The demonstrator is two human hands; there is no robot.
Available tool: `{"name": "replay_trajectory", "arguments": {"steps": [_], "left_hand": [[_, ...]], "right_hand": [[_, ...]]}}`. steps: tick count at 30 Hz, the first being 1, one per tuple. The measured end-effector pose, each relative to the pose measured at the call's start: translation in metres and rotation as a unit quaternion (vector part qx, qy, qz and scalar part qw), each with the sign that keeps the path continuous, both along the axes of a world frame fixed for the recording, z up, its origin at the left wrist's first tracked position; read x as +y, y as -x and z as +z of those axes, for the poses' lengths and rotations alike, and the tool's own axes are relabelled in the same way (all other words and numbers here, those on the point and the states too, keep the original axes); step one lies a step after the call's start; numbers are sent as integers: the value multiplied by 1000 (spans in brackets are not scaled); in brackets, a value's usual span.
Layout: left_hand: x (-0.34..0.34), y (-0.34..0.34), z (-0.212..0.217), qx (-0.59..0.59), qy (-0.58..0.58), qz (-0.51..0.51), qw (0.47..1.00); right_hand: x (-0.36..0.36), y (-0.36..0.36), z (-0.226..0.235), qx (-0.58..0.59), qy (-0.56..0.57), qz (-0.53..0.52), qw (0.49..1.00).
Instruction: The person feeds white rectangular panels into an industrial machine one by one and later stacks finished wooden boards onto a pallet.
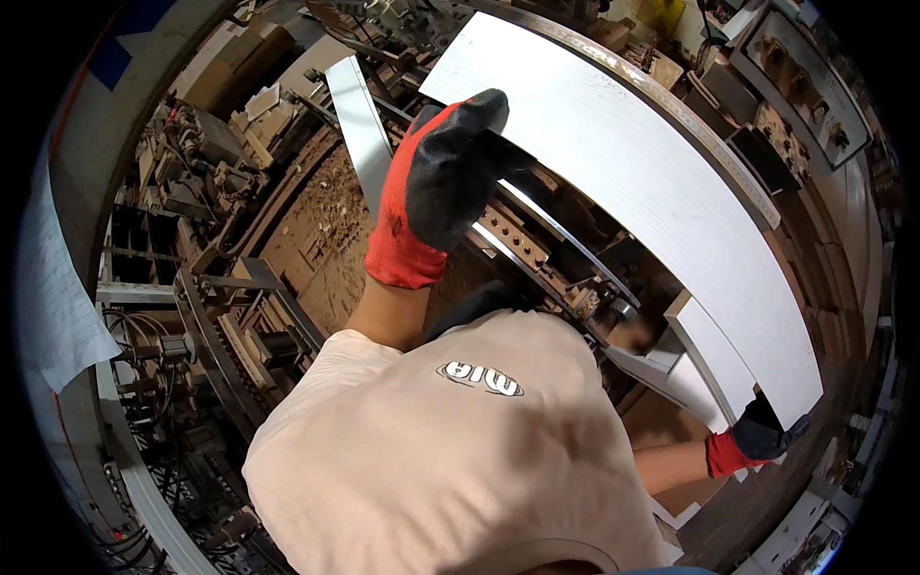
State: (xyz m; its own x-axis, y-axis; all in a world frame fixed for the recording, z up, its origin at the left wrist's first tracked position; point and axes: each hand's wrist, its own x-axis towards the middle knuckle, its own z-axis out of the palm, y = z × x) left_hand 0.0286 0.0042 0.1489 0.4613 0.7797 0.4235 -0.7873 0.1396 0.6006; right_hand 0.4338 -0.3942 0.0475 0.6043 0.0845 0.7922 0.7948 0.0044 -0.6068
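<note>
A long white board [613, 144] stretches from the upper middle to the lower right. My left hand [450, 172], in a red and black glove, is closed on its near edge close to the left end. The black fingertips lie over the top face, with the thumb under the edge. At the board's far right end, my right hand [762, 433] grips the corner in a matching glove. Part of that hand is hidden by the board. Beside my left forearm a narrow white panel [359, 129] sticks out.
Below the board are machine parts, including a metal rail [570, 244] and a wooden strip with holes [513, 237]. White panels [685, 379] lie stacked near my right arm. Sawdust and scraps [316, 220] cover the floor at left. A long straightedge [661, 91] runs along the board's far side.
</note>
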Motion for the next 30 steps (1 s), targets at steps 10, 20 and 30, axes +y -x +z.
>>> {"name": "replay_trajectory", "arguments": {"steps": [10, 20, 30], "left_hand": [[-1, 12, -10, 215, -121, 166, 955], [41, 18, -38, 179, 247, 31, 952], [123, 62, -117, 224, 137, 89, 961]], "right_hand": [[4, -12, -9, -24, 128, 17, 991], [73, 68, 43, 405, -230, 246, 850], [127, 122, 93, 406, -292, 268, 823]]}}
